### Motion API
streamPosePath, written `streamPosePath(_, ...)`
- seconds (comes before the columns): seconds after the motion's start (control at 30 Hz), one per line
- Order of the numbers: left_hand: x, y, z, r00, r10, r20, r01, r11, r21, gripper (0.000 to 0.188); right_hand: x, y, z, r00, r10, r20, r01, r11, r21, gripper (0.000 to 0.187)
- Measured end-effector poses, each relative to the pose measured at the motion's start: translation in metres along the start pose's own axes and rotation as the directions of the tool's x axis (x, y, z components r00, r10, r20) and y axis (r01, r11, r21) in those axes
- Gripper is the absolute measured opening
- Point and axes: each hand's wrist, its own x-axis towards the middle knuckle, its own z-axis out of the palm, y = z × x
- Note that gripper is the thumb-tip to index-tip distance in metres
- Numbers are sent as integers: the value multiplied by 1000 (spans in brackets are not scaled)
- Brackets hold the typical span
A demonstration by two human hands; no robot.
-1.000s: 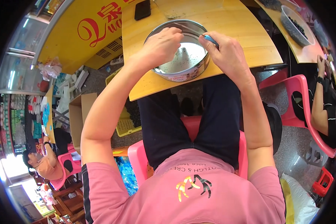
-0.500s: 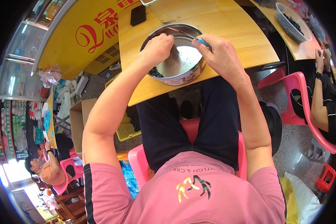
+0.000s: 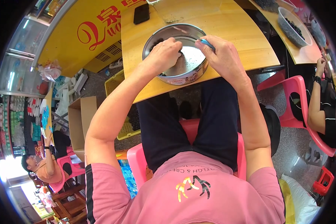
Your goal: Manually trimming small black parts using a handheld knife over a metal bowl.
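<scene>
A round metal tin (image 3: 186, 79) with a printed outer wall stands near the front edge of the wooden table. Dark crumbs lie scattered on its shiny bottom. Over its left half, my left hand (image 3: 165, 55) is closed, with a small dark lump (image 3: 180, 53) showing at the fingertips; its kind is unclear. At the tin's right rim, my right hand (image 3: 224, 55) grips the blue handle (image 3: 208, 44) of a slender tool. The tool's thin front part reaches over the tin, too blurred to tell its exact kind.
A black phone (image 3: 141, 14) lies on the table (image 3: 242, 44) behind the tin. To the far right, a clear tub (image 3: 294, 29) of dark pieces sits on another table, near a co-worker's arm (image 3: 317, 100). A cardboard box (image 3: 86, 115) and yellow basket (image 3: 127, 130) are at lower left.
My left hand has shifted slightly right and down within the tin, and a dark lump now shows at its fingertips. My right hand keeps hold of the blue-handled tool, barely moved.
</scene>
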Motion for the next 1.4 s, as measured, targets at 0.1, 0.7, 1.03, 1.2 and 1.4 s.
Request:
streamPosePath(0.1,-3,8,-9,988,53,-145,-85,971,-224,25,2,-2,-1,998,29,-47,-23,993,115,32)
streamPosePath(0.7,-51,73,-31,865,-347,-362,-371,43,-928,21,-5,-45,-10,952,229,204,-296,517,803,20)
streamPosePath(1.03,-58,71,-29,862,-396,-315,-358,-37,-933,20,-7,-43,-4,931,235,278,-360,483,798,20)
streamPosePath(1.2,-58,67,-29,818,-359,-451,-281,435,-856,16,-6,-46,0,956,244,165,-280,581,765,21)
streamPosePath(1.4,-58,69,-26,796,-326,-511,-330,473,-817,16,-4,-48,-2,928,283,243,-360,513,779,20)
